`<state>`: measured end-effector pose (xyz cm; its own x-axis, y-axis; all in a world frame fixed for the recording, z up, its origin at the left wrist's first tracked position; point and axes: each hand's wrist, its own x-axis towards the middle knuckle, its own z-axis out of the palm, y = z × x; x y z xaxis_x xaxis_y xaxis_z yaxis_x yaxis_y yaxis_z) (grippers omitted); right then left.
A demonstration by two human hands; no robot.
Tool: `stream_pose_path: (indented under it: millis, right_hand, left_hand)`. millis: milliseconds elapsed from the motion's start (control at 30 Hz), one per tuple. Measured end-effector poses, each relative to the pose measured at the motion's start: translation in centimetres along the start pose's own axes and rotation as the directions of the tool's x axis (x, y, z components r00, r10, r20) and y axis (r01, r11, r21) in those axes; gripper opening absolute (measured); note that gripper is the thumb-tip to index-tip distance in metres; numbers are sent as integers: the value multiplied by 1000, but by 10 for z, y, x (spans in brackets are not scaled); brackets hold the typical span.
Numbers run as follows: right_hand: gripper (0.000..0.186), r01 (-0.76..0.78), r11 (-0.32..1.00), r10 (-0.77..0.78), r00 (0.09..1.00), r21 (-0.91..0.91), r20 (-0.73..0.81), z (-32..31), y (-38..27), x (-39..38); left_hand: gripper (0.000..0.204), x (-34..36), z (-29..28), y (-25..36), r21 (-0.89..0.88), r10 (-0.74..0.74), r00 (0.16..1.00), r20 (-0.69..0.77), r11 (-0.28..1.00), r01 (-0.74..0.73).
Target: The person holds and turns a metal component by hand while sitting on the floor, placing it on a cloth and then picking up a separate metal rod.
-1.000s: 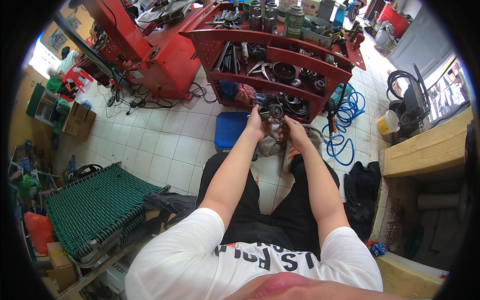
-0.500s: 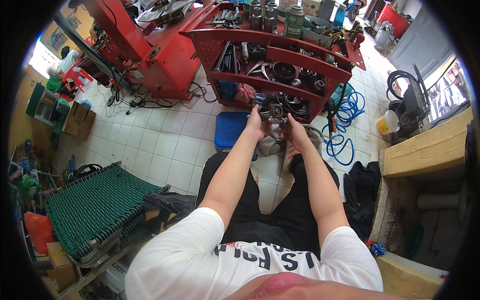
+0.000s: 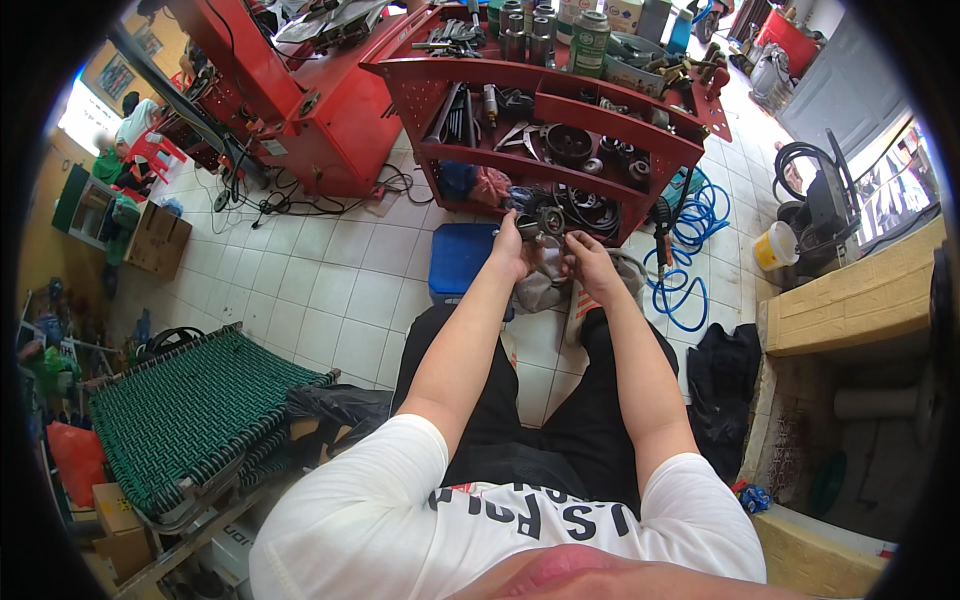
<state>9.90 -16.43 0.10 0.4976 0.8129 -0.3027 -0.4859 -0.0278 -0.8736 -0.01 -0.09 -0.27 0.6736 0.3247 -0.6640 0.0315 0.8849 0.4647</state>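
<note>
Tiled floor (image 3: 340, 285) stretches beneath you. Your left hand (image 3: 511, 250) grips a dark metal part (image 3: 550, 222) in front of you, probably steadying it beside your right hand (image 3: 591, 265), half-curled; whether it holds anything, I cannot tell. Beyond, the red tool cart (image 3: 470, 80) seems parked for easy reach.

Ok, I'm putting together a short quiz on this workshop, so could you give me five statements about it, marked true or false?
The left hand holds a metal part, with the right hand close beside it. True.
The green can stands on the floor. False: the green can stands on the red cart.
A blue box sits near the left hand. True.
The blue hose lies left of the blue box. False: the blue hose lies to its right.
The yellow bucket stands right of the red cart. True.
</note>
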Motion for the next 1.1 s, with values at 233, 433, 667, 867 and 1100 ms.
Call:
stream_pose_path:
  millis: [233,433,667,867,1100]
  right_hand:
    - [37,-86,986,82,996,144,34,0,-1,4]
    - [44,-151,989,150,988,-4,-27,-5,-1,3]
    - [29,-85,995,81,993,45,86,0,-4,-2]
    - [24,-55,998,50,992,41,113,-2,-4,1]
    - [30,-133,978,119,989,161,91,-4,-3,3]
  left_hand:
    - [58,2,-3,1,8,-7,1000,4,1000,7]
    - [58,0,4,-2,23,6,1000,14,1000,-6]
    - [59,0,0,0,10,1,1000,20,1000,-1]
    - [59,1,0,1,4,2,1000,19,1000,-2]
    - [59,-1,3,0,26,13,1000,11,1000,-14]
